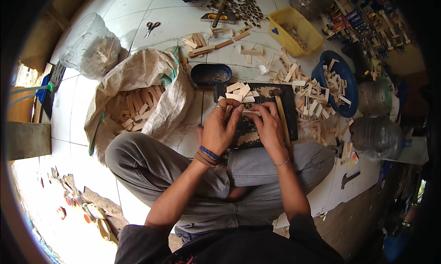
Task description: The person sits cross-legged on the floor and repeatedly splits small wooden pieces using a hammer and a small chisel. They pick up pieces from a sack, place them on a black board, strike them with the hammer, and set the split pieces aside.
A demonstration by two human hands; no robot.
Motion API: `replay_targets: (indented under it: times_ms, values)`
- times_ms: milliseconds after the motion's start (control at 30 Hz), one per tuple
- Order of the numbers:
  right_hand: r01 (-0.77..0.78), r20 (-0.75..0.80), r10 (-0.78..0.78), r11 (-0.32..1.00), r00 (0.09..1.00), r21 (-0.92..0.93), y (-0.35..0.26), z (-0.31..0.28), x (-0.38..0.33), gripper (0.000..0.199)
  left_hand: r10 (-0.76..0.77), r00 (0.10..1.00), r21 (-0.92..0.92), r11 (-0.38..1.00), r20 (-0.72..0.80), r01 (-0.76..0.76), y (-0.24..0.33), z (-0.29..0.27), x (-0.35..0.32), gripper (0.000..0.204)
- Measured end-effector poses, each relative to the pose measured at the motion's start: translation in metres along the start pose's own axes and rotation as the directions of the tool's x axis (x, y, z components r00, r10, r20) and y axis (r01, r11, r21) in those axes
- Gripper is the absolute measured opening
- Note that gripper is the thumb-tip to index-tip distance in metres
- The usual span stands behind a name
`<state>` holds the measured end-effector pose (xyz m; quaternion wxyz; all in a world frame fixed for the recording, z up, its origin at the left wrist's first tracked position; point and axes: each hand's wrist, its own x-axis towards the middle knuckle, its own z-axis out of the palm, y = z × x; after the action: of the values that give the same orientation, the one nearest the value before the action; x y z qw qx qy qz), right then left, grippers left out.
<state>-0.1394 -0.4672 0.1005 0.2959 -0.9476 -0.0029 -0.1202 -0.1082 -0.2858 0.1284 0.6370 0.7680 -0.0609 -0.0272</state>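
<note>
My left hand (220, 124) and my right hand (268, 127) meet above a black board (264, 143) in front of my crossed legs. Between their pinched fingertips is a small pale wood strip (251, 112), partly hidden by the fingers. Just beyond the hands, a small heap of flat wood pieces (238, 91) lies on the board's far part. A hammer (283, 118) with a light handle rests along the board's right side, beside my right hand. Sawdust and worn patches mark the board's surface.
On the left stands an open woven sack (177, 91) of wood pieces. A dark blue dish (195, 73), yellow tub (317, 36) and blue basin (351, 80) surround the board. Loose wood blocks (317, 98) spread rightward. Scissors (150, 28) and another hammer (350, 179) lie on the tiles.
</note>
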Motion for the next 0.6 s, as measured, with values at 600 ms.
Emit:
replay_targets:
  times_ms: [600]
  values:
    - [-0.150,-0.014,0.183,0.847,0.983,0.510,-0.025,-0.050,-0.023,0.020,-0.296,0.535,-0.381,0.445,0.791,0.810,-0.004,-0.006,-0.008,0.032]
